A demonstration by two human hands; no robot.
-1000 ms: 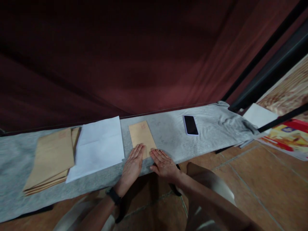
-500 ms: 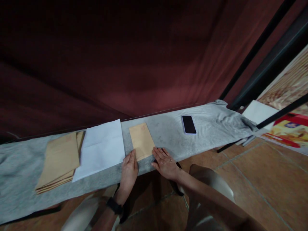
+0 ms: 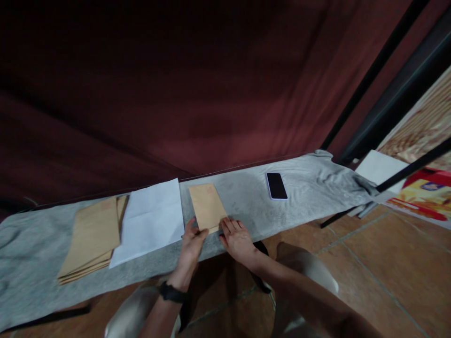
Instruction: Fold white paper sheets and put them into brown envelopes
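A single brown envelope (image 3: pixel 207 206) lies flat on the grey cloth of the long table (image 3: pixel 246 202), straight ahead of me. My left hand (image 3: pixel 192 241) is at its near left corner, fingers curled round the near edge with the thumb on the left side. At the near right corner rests my right hand (image 3: pixel 237 236), palm down with the fingers stretched out beside the envelope's edge. A black watch sits on my left wrist (image 3: pixel 171 292).
A white sheet of paper (image 3: pixel 150 220) lies left of the envelope, and a stack of brown envelopes (image 3: pixel 93 237) further left. A dark phone (image 3: pixel 276 186) lies to the right. Dark red curtain hangs behind; tiled floor and printed boxes (image 3: pixel 423 197) are at right.
My left hand slid off the envelope's top to its near left corner and curled onto the edge. My right hand stayed at the near right corner. The view shifted slightly.
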